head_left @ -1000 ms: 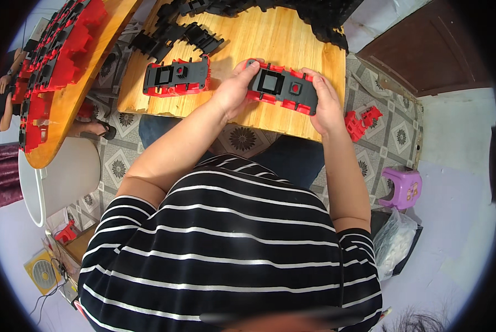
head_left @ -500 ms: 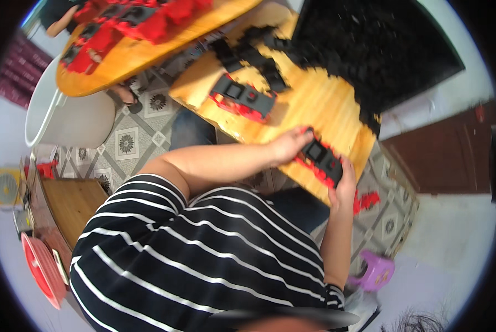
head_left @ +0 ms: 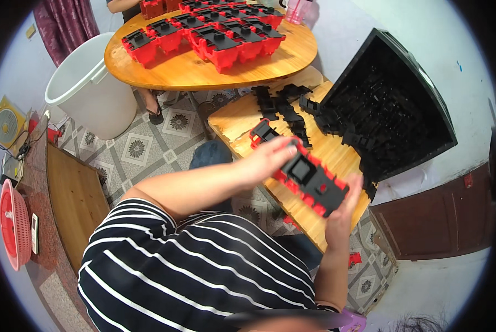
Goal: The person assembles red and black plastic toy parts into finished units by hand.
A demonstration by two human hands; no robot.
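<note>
Fingers [head_left: 284, 148] of the left hand [head_left: 260, 165] are closed on one end of a red-and-black assembly [head_left: 321, 185]; we see them laid over its upper-left corner, the rest of the grip hidden underneath. The right hand [head_left: 343, 209] grips the opposite end, its fingers fairly straight along that edge. We note motion blur there and cannot tell how firmly they press.

Assembly: between both hands, in front of the body, over the near edge of a small wooden table [head_left: 231, 131]. Black plate faces up, with a square recess toward the left hand and a small red spot toward the right; red housing shows along both long sides. We cannot tell whether it touches the tabletop.

Just beyond the left hand we record a second red-and-black unit [head_left: 263, 130], partly covered by that hand. Farther back on the same table lie loose black parts [head_left: 285, 108]. At its right stands a black bin [head_left: 364, 61], tilted, with more black parts inside and at its mouth.

Outward: an oval table [head_left: 176, 78] bearing rows of red-and-black units [head_left: 217, 40]; a white tub [head_left: 87, 91] to its left; a pink basket [head_left: 20, 227] at far left.
</note>
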